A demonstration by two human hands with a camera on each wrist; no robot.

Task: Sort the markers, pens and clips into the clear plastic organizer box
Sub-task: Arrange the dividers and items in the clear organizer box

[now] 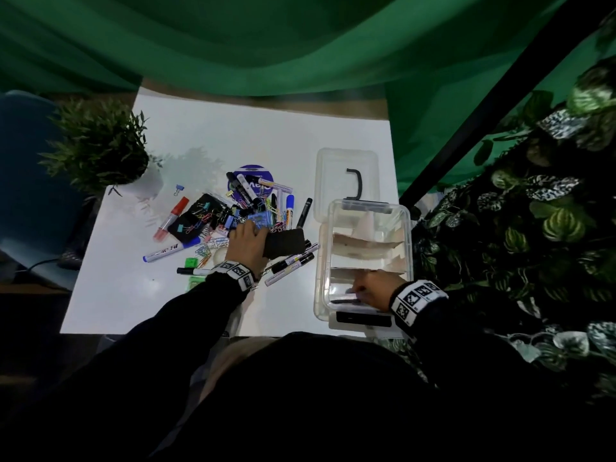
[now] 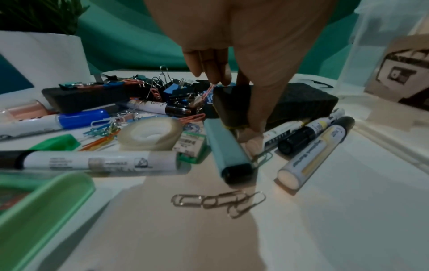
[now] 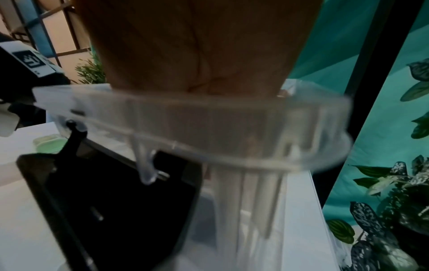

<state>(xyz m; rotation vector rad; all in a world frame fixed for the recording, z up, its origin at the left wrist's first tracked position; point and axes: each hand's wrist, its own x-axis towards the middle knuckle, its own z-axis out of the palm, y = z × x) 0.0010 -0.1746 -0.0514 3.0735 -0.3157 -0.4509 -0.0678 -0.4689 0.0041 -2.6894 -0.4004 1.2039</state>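
Note:
My left hand (image 1: 253, 233) grips the left end of a black foam eraser block (image 1: 285, 245) at the right of the stationery pile (image 1: 230, 211). In the left wrist view its thumb and fingers (image 2: 210, 69) clamp the block (image 2: 299, 102), and a pink paper clip (image 2: 209, 91) dangles at the fingertips. The clear organizer box (image 1: 408, 228) stands at the right. My right hand (image 1: 368, 288) reaches into its nearest compartment, beside markers (image 1: 346, 300) lying there. Through the blurred box wall (image 3: 209, 113) the fingers cannot be made out.
Loose markers (image 2: 308, 154), a tape roll (image 2: 150, 135), a green case (image 2: 34, 210) and a chain of paper clips (image 2: 216, 201) lie near my left hand. The box lid (image 1: 346, 168) lies behind the box. A potted plant (image 1: 100, 145) stands far left, foliage (image 1: 533, 211) at the right.

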